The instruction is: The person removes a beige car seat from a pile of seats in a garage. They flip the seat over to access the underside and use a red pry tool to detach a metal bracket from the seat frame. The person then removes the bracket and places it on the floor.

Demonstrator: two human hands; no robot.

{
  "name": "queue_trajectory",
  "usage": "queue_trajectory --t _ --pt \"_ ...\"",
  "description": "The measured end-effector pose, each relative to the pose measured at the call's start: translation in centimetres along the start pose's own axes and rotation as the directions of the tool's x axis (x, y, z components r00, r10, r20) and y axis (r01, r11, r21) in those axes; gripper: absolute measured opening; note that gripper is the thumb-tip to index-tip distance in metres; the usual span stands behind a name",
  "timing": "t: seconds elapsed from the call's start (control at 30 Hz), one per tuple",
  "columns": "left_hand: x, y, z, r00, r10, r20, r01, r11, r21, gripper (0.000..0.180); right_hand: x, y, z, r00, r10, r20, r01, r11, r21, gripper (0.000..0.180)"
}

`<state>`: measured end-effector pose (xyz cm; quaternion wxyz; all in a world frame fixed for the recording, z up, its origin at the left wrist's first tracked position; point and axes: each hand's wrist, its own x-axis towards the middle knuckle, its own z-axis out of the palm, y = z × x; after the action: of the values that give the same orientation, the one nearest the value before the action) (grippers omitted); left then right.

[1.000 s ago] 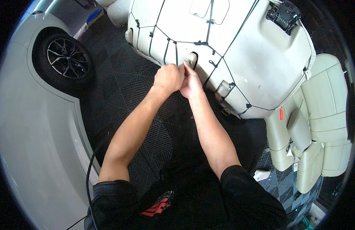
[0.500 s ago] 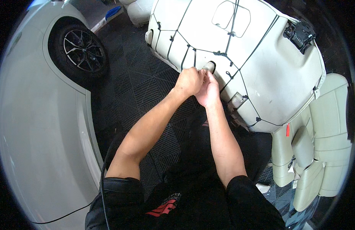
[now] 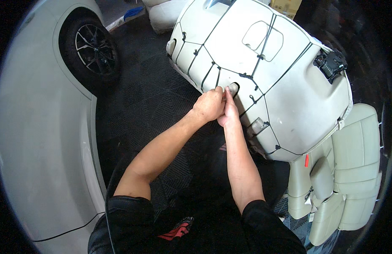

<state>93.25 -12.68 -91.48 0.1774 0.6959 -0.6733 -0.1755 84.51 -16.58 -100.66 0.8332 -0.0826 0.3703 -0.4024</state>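
Observation:
A large off-white moulded car part (image 3: 308,106) lies ahead of me, strung with knotted black elastic cords (image 3: 246,76). At its near edge my two hands meet, close by an oval hole (image 3: 235,88) with a pale piece in it. My left hand (image 3: 208,105) is closed, knuckles up, fingertips out of sight. Against it presses my right hand (image 3: 229,111), its thumb extended along the top and its fingers curled underneath. Whatever is pinched between them is hidden. A clear plastic fitting (image 3: 257,125) sits on the edge to the right of my hands.
On the left stands a white car (image 3: 48,127) with a black-spoked wheel (image 3: 95,49). Cream leather seats (image 3: 356,148) lie at the right, and a red strip (image 3: 307,160) hangs nearby. Dark ribbed tiles (image 3: 141,84) cover the floor. A thin black cable (image 3: 69,231) crosses at lower left.
My view has shifted, so the moulded part sits lower and a yellowish box shows behind it. The right hand has turned from an exposed palm to a tighter hold against the left.

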Motion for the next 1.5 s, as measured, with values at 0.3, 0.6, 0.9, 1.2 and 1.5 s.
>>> queue_trajectory --t 0.3,0.6,0.9,1.2,1.5 --pt "0.5 -0.9 0.3 0.994 -0.105 0.013 0.106 0.993 -0.043 0.051 -1.1 -0.4 0.6 0.976 -0.120 0.182 0.071 0.965 0.253 0.027" --pt "-1.2 0.0 0.0 0.994 0.023 -0.111 -0.036 0.993 -0.112 0.028 0.7 -0.4 -1.0 0.986 -0.102 0.130 0.099 0.995 0.024 0.027" --pt "-0.2 -0.4 -0.2 0.993 -0.119 -0.011 0.118 0.990 -0.073 0.042 -1.7 -1.0 -0.3 0.993 -0.045 0.110 0.036 0.996 0.085 0.040" --pt "-0.4 -0.7 -0.1 0.992 -0.126 0.003 0.126 0.988 -0.089 0.043 0.7 -0.5 -0.5 0.995 -0.081 0.054 0.067 0.974 0.218 0.023" --pt "-0.5 -0.1 0.2 0.997 -0.075 -0.007 0.073 0.986 -0.152 0.037 0.6 -0.9 0.1 0.997 -0.018 -0.077 0.031 0.985 0.170 0.022"
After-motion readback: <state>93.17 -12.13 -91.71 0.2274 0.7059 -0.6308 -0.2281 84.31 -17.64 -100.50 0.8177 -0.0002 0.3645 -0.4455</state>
